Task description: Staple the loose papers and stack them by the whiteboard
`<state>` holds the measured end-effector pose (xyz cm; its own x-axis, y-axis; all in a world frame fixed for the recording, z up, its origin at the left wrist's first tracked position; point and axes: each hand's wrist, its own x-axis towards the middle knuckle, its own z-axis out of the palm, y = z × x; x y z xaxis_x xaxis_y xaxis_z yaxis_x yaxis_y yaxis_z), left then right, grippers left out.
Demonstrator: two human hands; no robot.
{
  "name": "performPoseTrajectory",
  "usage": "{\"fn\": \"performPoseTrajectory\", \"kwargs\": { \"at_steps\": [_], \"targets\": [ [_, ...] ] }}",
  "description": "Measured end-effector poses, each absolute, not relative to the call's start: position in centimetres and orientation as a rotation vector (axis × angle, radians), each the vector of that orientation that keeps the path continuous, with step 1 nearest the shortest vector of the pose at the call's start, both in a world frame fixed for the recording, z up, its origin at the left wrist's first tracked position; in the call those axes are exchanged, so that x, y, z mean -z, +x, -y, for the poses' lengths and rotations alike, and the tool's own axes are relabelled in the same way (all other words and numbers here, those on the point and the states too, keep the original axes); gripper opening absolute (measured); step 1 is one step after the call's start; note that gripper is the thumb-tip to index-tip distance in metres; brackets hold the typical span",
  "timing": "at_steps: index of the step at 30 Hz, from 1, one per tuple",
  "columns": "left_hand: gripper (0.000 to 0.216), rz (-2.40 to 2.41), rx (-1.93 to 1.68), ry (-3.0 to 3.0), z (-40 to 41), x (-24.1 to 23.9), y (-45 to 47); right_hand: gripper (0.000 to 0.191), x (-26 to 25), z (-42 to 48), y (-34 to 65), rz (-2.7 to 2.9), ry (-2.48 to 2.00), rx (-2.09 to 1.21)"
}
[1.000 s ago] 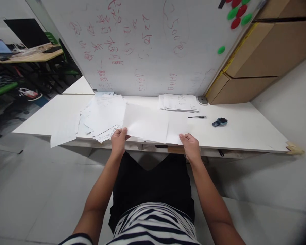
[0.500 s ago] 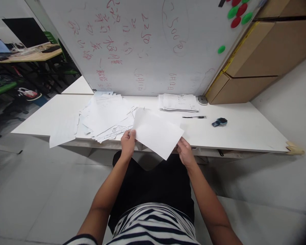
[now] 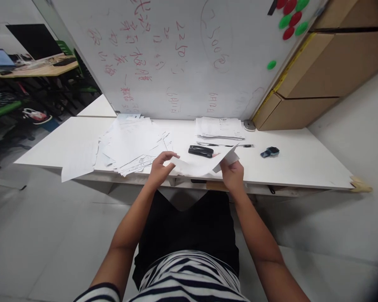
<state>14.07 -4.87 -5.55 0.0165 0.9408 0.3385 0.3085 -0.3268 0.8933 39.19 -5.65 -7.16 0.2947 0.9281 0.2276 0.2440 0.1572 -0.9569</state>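
Observation:
A white sheet of paper (image 3: pixel 195 167) hangs bent over the desk's front edge, seen nearly edge-on. My right hand (image 3: pixel 233 173) is closed on its right end, where the paper curls up. At the left end of the sheet, my left hand (image 3: pixel 161 168) has thumb and fingers apart; the paper's edge lies by the thumb. Just behind the sheet is a black stapler (image 3: pixel 200 151). To the left spreads a loose pile of papers (image 3: pixel 129 140).
A stack of papers (image 3: pixel 220 127), a pen (image 3: pixel 239 145) and a dark wristwatch-like item (image 3: pixel 270 152) lie on the white desk (image 3: pixel 308 163). Behind stands a whiteboard (image 3: pixel 182 84) with magnets. Cardboard boxes (image 3: pixel 302 111) rise at the right.
The sheet has tipped from facing me to nearly edge-on, uncovering the stapler. My left fingers have spread from their pinch on it. My right hand has turned upward, still gripping the paper.

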Motion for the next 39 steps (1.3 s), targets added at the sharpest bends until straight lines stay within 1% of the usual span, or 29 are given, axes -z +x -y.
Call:
{"fn": "performPoseTrajectory", "kwargs": {
  "at_steps": [4,7,10,13,17,22,24,26,32,39],
  "targets": [
    [0.033,-1.357,-1.242,1.675,4.3,5.9,13.4,0.052,7.2,4.4,38.8,1.139,-1.452,-0.559],
    [0.038,-1.412,-1.176,1.619,4.1,7.2,13.5,0.049,8.5,4.0,38.2,1.235,-1.459,-0.551],
    [0.040,-1.378,-1.192,1.512,4.1,7.8,14.1,0.048,9.2,4.2,37.7,1.328,-1.418,-0.656],
    [0.042,-1.337,-1.215,1.420,4.0,7.4,14.9,0.047,8.7,4.5,37.3,1.378,-1.374,-0.758],
    [0.045,-1.314,-1.249,1.344,3.7,6.7,15.4,0.051,7.9,4.7,37.1,1.333,-1.308,-0.823],
    [0.045,-1.267,-1.241,1.265,3.4,7.5,15.2,0.054,10.2,4.9,37.5,1.162,-1.210,-1.054],
    [0.045,-1.250,-1.235,1.240,3.4,7.9,15.2,0.054,11.1,5.1,37.8,1.158,-1.181,-1.092],
    [0.046,-1.225,-1.223,1.239,3.5,8.2,15.4,0.054,11.5,5.2,38.1,1.172,-1.199,-1.059],
    [0.042,-1.271,-1.233,1.237,4.5,8.6,16.3,0.049,11.4,5.5,38.2,1.244,-1.457,-0.997],
    [0.040,-1.202,-1.174,1.332,5.4,8.8,17.3,0.050,12.6,8.0,39.5,1.304,-1.514,-0.732]
  ]
}}
